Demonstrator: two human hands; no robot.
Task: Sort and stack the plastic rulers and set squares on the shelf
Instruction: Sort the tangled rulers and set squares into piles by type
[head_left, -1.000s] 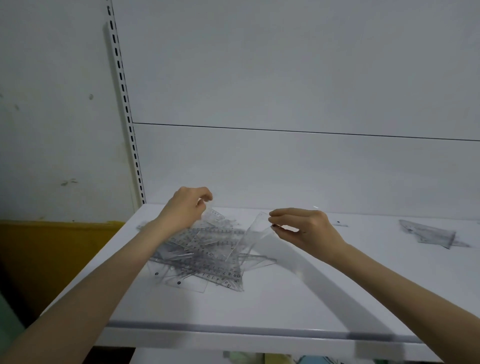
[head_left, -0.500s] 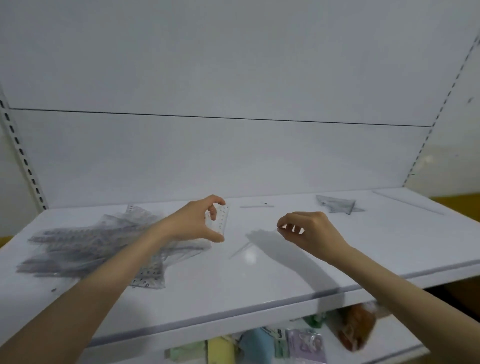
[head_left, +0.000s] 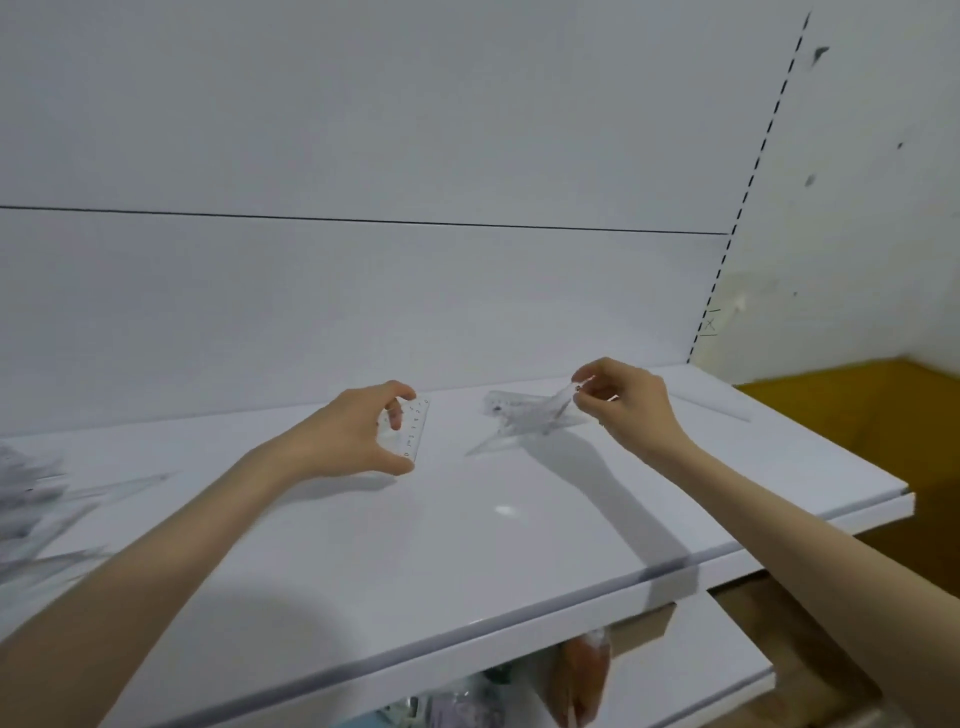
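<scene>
Ruler (head_left: 413, 428) gripped by the left hand (head_left: 358, 436) and set square (head_left: 550, 413) pinched by the right hand (head_left: 628, 405) look light, stiff and slippery, so they are best held by their edges.

White shelf (head_left: 467, 545); the clear ruler (head_left: 410, 428) bears dark numerals, the set squares (head_left: 524, 413) grey markings. Mustard-yellow wall band (head_left: 857, 410) at the right of the frame.

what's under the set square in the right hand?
Right hand pinches a set square over a pile of clear set squares on the shelf. Pile's count and any contact: blurred, cannot tell.
</scene>
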